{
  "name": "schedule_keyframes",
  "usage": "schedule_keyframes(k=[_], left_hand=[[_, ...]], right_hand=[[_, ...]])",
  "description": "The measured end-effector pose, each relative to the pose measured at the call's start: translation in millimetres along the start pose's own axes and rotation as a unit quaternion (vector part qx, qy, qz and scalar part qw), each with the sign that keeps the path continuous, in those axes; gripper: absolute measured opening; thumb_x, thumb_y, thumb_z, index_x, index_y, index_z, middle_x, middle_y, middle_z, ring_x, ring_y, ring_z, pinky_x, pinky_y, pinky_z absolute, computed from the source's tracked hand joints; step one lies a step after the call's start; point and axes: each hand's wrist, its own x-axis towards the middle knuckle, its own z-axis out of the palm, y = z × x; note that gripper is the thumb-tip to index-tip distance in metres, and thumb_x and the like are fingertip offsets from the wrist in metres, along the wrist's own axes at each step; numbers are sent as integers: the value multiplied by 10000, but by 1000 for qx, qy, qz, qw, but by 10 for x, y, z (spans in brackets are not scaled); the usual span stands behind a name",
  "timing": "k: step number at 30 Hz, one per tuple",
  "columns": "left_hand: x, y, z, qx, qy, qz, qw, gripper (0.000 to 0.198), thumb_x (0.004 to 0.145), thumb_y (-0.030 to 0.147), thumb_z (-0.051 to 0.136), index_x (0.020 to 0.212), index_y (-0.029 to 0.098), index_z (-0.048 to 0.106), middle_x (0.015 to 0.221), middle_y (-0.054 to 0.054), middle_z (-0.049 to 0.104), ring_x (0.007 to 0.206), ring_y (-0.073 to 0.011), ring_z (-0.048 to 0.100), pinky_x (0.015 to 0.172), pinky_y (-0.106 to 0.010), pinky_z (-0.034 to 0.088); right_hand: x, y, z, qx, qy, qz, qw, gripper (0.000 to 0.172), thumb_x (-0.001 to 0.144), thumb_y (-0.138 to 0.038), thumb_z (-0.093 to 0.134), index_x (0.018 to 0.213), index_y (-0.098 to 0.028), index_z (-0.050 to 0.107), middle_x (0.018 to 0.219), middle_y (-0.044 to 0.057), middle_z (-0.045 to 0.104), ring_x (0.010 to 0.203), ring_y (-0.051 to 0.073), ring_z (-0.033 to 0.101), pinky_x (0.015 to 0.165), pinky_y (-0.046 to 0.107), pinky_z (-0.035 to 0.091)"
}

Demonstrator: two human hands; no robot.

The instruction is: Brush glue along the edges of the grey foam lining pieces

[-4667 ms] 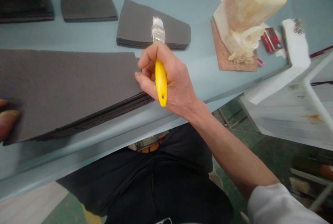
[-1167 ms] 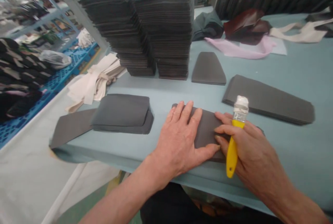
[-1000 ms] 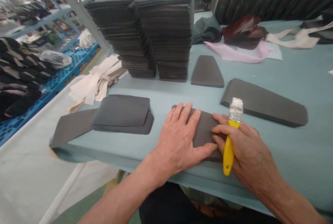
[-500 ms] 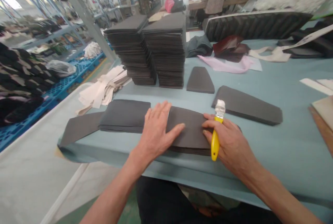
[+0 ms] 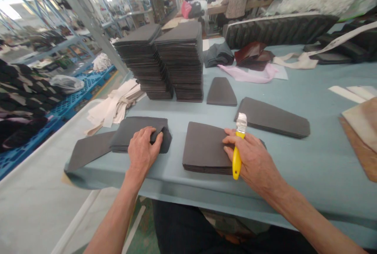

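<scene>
My left hand [image 5: 144, 148] is over the left stack of dark sheets [image 5: 126, 128], thumb and fingers closed on the right part of the top sheet [image 5: 166, 138], which is bent at the pinch. My right hand [image 5: 255, 157] grips a paintbrush [image 5: 237, 155] with a yellow handle, its white-coated bristles pointing up and away from me. The fingertips of that hand also rest on the right edge of a second stack of dark brown panels [image 5: 206, 144]. A strip of bare cloth lies between the two stacks.
Two tall piles of dark panels [image 5: 185, 61] stand at the back left. A small trapezoid stack [image 5: 222, 92] and a longer tapered stack [image 5: 273, 118] lie beyond my right hand. Pale fabric strips [image 5: 113, 104] hang near the left edge. A person [image 5: 236, 2] sits far behind.
My left hand has left the right stack and moved left onto the left stack, where it now pinches the top sheet. My right hand stays at the right stack with the paintbrush.
</scene>
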Motion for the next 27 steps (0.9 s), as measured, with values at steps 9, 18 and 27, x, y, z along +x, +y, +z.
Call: schedule_keyframes(k=[9, 18, 27], left_hand=[[-3, -141, 132, -67, 34, 16, 997, 334, 1037, 467, 728, 1201, 176, 742, 1328, -105, 743, 1284, -271, 700, 1184, -556, 577], [-92, -168, 295, -35, 110, 45, 992, 415, 1026, 484, 543, 1180, 204, 809, 1353, -149, 795, 1287, -393, 745, 1128, -569, 619], [-29, -526, 306, -57, 124, 141, 981, 330, 969, 491, 576, 1072, 315, 835, 1249, -21, 845, 1154, -299, 820, 1015, -424, 713]], right_hand=[[0, 21, 45, -19, -6, 1, 1000, 128, 1073, -206, 559, 1130, -217, 673, 1365, 159, 779, 1190, 284, 754, 1015, 501, 615], [6, 10, 146, -21, 43, -14, 999, 182, 1034, -102, 556, 1108, -251, 630, 1308, 117, 800, 1201, 256, 774, 963, 453, 673], [-3, 138, 318, -61, 44, -61, 995, 265, 962, -54, 531, 1104, -266, 601, 1334, 97, 810, 1132, 261, 816, 910, 437, 694]])
